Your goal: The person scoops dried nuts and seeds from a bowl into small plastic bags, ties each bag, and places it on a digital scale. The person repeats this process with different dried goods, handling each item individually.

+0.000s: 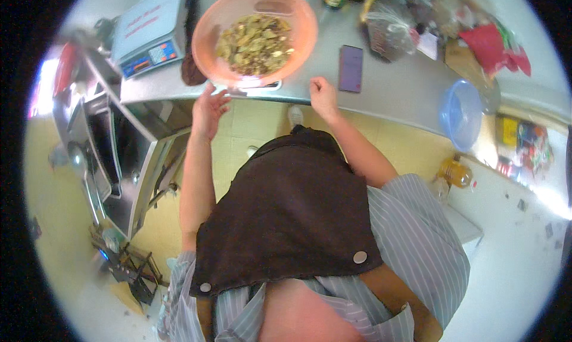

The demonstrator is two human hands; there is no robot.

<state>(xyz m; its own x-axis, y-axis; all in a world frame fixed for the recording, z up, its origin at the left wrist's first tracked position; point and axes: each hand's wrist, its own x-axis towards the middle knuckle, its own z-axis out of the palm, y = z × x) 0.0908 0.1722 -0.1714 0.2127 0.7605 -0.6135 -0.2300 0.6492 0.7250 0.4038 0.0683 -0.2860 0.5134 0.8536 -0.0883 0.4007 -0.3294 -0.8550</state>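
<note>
My left hand [210, 111] is at the counter's front edge, just below the orange plastic basin [308, 38]. Its fingers are spread and hold nothing. Dried leaf-like pieces [254, 44], yellow-green and brown, fill the bottom of the basin. Curled at the same edge, right of the basin, my right hand [323, 98] shows nothing between its fingers. A smartphone [351, 69] lies on the counter just beyond that hand. Partly under the basin's near side is a flat, pale-edged object [273, 86], too covered to name.
A digital scale [149, 29] stands left of the basin, with a dark brown item [192, 71] between them. Plastic bags [389, 29] crowd the counter's back right. A blue plastic basin [462, 114] sits at the right end. Metal equipment with a ladle [78, 158] is at left.
</note>
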